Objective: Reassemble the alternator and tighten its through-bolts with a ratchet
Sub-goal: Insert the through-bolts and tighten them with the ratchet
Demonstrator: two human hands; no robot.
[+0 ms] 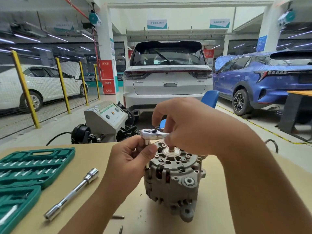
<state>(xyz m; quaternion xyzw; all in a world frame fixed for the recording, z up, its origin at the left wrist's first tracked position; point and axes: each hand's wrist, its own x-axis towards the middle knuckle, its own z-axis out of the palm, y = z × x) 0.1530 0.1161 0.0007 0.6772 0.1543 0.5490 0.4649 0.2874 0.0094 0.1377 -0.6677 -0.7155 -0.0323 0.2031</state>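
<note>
The ratchet (154, 133) is gripped by the right hand (190, 125); its socket (147, 142), pinched by the left hand (133, 156), should be seated squarely on the alternator (175, 179) bolt.

We can read little here. The white car's tailgate (168, 81) bears a badge that looks like "X6" at its right. The red cabinet (107, 76) and the hanging signs (157, 24) carry Chinese characters too blurred to read.
</note>
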